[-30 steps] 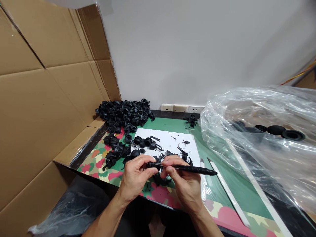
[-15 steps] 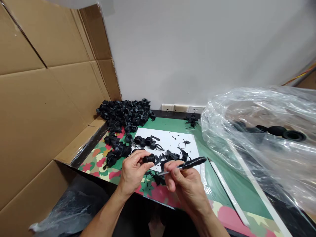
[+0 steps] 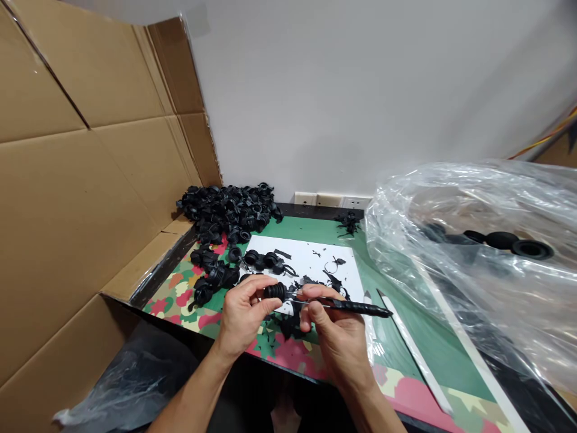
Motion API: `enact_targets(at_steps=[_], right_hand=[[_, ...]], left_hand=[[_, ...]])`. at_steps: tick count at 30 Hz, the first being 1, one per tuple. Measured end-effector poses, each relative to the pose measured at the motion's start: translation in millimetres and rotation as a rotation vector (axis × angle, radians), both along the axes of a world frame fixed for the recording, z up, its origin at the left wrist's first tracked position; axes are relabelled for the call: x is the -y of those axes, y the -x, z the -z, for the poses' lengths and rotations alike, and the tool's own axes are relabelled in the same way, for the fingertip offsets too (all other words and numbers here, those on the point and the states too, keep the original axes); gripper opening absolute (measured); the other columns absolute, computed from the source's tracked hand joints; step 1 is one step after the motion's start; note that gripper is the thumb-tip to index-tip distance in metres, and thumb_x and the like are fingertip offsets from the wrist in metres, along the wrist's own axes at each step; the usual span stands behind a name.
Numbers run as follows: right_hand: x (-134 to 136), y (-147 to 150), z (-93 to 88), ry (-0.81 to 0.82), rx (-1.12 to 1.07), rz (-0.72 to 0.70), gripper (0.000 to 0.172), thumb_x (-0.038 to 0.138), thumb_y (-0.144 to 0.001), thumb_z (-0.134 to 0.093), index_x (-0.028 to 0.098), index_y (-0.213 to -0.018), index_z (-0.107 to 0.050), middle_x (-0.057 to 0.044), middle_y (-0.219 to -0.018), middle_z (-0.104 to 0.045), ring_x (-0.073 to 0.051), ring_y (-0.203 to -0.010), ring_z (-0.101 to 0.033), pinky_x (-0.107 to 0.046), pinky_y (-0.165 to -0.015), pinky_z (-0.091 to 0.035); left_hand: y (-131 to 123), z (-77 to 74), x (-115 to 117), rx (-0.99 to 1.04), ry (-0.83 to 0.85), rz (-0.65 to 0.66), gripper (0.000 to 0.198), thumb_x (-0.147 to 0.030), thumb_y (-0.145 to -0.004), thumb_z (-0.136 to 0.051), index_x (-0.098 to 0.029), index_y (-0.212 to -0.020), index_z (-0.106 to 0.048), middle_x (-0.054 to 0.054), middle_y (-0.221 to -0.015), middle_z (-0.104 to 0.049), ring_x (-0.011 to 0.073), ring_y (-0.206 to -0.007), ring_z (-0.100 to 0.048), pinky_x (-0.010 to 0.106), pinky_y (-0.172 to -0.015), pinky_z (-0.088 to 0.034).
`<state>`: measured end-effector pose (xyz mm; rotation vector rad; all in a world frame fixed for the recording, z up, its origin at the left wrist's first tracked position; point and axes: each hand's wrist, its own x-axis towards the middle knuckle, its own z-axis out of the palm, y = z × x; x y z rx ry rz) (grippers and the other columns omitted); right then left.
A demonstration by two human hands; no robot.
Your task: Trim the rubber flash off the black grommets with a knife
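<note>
Between the thumb and fingers of my left hand (image 3: 243, 307) is a small black ribbed rubber bellows (image 3: 274, 292). My right hand (image 3: 336, 322) is closed on a slim tool with a black-wrapped handle (image 3: 360, 308). Its thin metal end points left and reaches the bellows' right side; whether it touches I cannot tell. Under the hands lies a white sheet (image 3: 311, 249) with black rubber scraps (image 3: 333, 279) on it. More ribbed black pieces (image 3: 216, 275) lie to the left of the sheet.
A large heap of black rubber parts (image 3: 229, 210) stands against the wall beside a cardboard box (image 3: 112, 162). Clear plastic bagging (image 3: 451, 204) with round black parts (image 3: 532, 248) covers the right side. A white strip (image 3: 417, 355) lies on the green mat (image 3: 396, 325).
My right hand has turned the tool, lowering its handle's back end and bringing its metal end up to the bellows. The left hand keeps its hold, almost in place.
</note>
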<state>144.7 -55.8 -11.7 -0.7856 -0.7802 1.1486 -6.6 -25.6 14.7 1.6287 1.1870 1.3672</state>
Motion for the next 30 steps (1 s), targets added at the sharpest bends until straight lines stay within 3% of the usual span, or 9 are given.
enact_targets(at_steps=[6,14,17,20,25,30], right_hand=[[0.0,-2.2,0.6,0.0,0.006,0.023,0.02,0.038,-0.074,-0.074,0.02,-0.082,-0.068,-0.002,-0.082,-0.066,-0.007,-0.045,-0.054,-0.024,-0.047,-0.045],[-0.5,-3.0,2.1,0.059,-0.014,0.031,0.029,0.044,-0.073,-0.073,0.018,-0.082,-0.066,-0.002,-0.081,-0.063,-0.008,-0.046,-0.052,-0.026,-0.048,-0.044],[-0.3,-4.0,-2.0,0.089,-0.059,0.001,0.03,0.045,-0.074,-0.072,0.017,-0.077,-0.064,-0.003,-0.089,-0.063,-0.007,-0.047,-0.052,-0.025,-0.049,-0.043],[0.7,-3.9,-4.9,0.121,-0.049,-0.075,0.029,0.045,-0.075,-0.071,0.016,-0.076,-0.063,-0.003,-0.083,-0.064,-0.008,-0.049,-0.052,-0.025,-0.051,-0.042],[2.6,0.6,-2.8,0.164,0.143,-0.14,0.033,0.048,-0.074,-0.069,0.017,-0.077,-0.06,0.005,-0.051,-0.051,-0.009,-0.042,-0.044,-0.023,-0.044,-0.036],[1.8,10.9,-4.4,0.157,0.441,-0.118,0.033,0.046,-0.071,-0.07,0.016,-0.086,-0.065,0.0,-0.064,-0.058,-0.014,-0.054,-0.053,-0.026,-0.051,-0.043]], left_hand=[[-1.4,-3.7,-1.0,0.147,0.116,0.034,0.019,-0.017,-0.059,-0.078,-0.018,-0.077,-0.077,0.005,-0.079,-0.072,0.0164,-0.066,-0.061,0.024,-0.057,-0.051],[0.6,1.6,-4.0,0.179,0.118,0.026,0.02,-0.014,-0.058,-0.078,-0.018,-0.078,-0.078,0.006,-0.082,-0.073,0.0187,-0.075,-0.064,0.025,-0.065,-0.053],[0.8,3.0,-4.9,0.211,0.122,0.011,0.024,-0.011,-0.054,-0.078,-0.018,-0.077,-0.078,0.006,-0.083,-0.073,0.0194,-0.078,-0.065,0.026,-0.067,-0.053],[1.3,4.1,-5.2,0.237,0.148,-0.004,0.028,-0.01,-0.052,-0.079,-0.018,-0.079,-0.078,0.006,-0.085,-0.072,0.0179,-0.073,-0.063,0.025,-0.061,-0.053],[1.1,2.5,-3.8,0.271,0.223,-0.032,0.03,-0.011,-0.05,-0.08,-0.016,-0.079,-0.077,0.005,-0.083,-0.071,0.0143,-0.065,-0.061,0.022,-0.056,-0.051],[-0.4,-3.4,-0.3,0.27,0.3,-0.07,0.03,-0.012,-0.049,-0.08,-0.014,-0.079,-0.076,0.0,-0.06,-0.064,0.0101,-0.053,-0.054,0.019,-0.048,-0.046]])
